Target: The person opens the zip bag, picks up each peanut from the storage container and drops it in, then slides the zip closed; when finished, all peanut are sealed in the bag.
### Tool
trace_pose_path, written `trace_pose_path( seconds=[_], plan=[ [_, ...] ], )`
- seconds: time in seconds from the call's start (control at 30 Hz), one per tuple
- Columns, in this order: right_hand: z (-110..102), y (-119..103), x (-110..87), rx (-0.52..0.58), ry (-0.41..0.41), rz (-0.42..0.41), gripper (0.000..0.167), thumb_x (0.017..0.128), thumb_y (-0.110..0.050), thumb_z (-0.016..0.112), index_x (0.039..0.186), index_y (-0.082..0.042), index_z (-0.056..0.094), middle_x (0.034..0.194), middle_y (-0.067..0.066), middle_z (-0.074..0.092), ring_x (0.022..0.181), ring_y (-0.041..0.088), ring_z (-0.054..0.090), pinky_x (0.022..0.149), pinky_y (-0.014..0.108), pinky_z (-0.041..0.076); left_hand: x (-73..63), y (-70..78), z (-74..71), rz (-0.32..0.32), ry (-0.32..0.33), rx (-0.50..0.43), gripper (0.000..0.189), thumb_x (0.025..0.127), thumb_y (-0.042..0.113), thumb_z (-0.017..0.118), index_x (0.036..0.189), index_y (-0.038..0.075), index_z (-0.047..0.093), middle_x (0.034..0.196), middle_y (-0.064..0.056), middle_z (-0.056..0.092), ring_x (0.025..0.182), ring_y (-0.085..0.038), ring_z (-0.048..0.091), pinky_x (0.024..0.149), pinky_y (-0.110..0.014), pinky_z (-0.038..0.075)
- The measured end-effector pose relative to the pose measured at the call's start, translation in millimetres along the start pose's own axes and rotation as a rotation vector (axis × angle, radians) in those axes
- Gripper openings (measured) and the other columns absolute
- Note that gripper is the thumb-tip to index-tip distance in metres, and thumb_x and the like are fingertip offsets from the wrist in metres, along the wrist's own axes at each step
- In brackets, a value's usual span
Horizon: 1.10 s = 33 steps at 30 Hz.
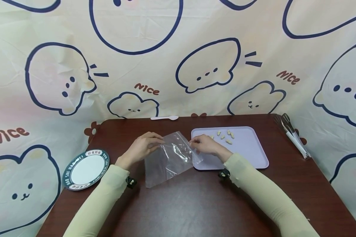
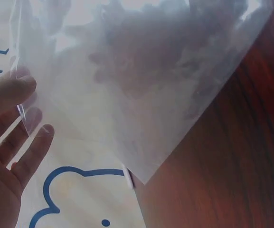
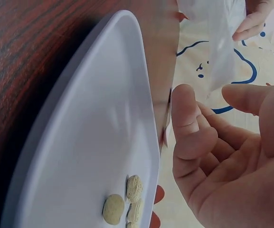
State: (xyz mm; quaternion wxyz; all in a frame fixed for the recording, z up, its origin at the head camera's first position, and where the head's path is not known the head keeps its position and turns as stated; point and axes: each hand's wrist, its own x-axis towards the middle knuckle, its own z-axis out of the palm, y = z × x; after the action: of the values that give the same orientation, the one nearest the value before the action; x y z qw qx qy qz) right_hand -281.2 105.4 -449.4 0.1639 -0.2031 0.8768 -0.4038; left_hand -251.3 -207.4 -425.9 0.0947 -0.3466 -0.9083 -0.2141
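Note:
A clear plastic bag (image 1: 169, 161) hangs tilted over the dark table between the two hands. My left hand (image 1: 148, 143) pinches its upper edge between thumb and fingers; the left wrist view shows the thumb (image 2: 23, 88) on the film. Beside the bag's right edge is my right hand (image 1: 206, 144), above the tray's left side. In the right wrist view its thumb and forefinger stand apart with the bag (image 3: 222, 52) beyond them, and no grip shows. Several peanuts (image 1: 228, 142) lie on the pale lilac tray (image 1: 249, 154).
A green-rimmed white plate (image 1: 104, 157) sits at the table's left edge. Along the back edge lies a white spoon (image 1: 164, 118). Utensils with white handles (image 1: 298, 144), one of them a fork, lie at the right edge. A printed cloth (image 1: 166, 72) hangs behind the table.

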Motion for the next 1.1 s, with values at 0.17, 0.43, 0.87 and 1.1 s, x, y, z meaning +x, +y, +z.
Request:
trace_pose_path(
  seconds=[0.17, 0.43, 0.87, 1.1],
  plan=[
    [1.3, -1.7, 0.5, 0.044, 0.001, -0.005, 0.031, 0.102, -0.021, 0.053, 0.122, -0.004, 0.069, 0.113, 0.013, 0.072, 0.068, 0.014, 0.065, 0.064, 0.028, 0.051, 0.8, 0.5, 0.9, 0.02, -0.015, -0.032, 0.026, 0.09, 0.007, 0.073, 0.113, 0.018, 0.077, 0.123, 0.001, 0.067, 0.115, -0.017, 0.06, 0.093, -0.038, 0.054],
    [1.9, -2.9, 1.1, 0.098, 0.033, -0.018, 0.025, 0.103, -0.021, 0.053, 0.096, -0.007, 0.073, 0.095, 0.009, 0.069, 0.068, 0.016, 0.062, 0.062, 0.029, 0.048, 0.7, -2.3, 3.0, 0.078, 0.015, -0.04, 0.026, 0.088, 0.005, 0.074, 0.111, 0.017, 0.078, 0.121, 0.0, 0.067, 0.113, -0.016, 0.061, 0.091, -0.036, 0.055],
    [3.7, -2.5, 1.0, 0.149, 0.029, 0.001, 0.025, 0.101, -0.026, 0.057, 0.086, -0.011, 0.07, 0.075, 0.001, 0.065, 0.063, 0.014, 0.059, 0.05, 0.026, 0.038, -0.1, -1.5, 3.3, 0.105, 0.019, -0.038, 0.027, 0.088, 0.004, 0.074, 0.111, 0.017, 0.077, 0.12, 0.0, 0.068, 0.114, -0.016, 0.061, 0.092, -0.037, 0.054],
    [3.3, -1.8, 1.2, 0.177, 0.027, 0.001, 0.022, 0.101, -0.025, 0.058, 0.094, -0.011, 0.073, 0.079, 0.001, 0.066, 0.064, 0.013, 0.059, 0.049, 0.025, 0.038, 0.1, -0.9, 2.6, 0.088, 0.015, -0.035, 0.027, 0.089, 0.005, 0.073, 0.112, 0.017, 0.077, 0.121, 0.001, 0.068, 0.115, -0.016, 0.06, 0.093, -0.037, 0.054]
  ],
)
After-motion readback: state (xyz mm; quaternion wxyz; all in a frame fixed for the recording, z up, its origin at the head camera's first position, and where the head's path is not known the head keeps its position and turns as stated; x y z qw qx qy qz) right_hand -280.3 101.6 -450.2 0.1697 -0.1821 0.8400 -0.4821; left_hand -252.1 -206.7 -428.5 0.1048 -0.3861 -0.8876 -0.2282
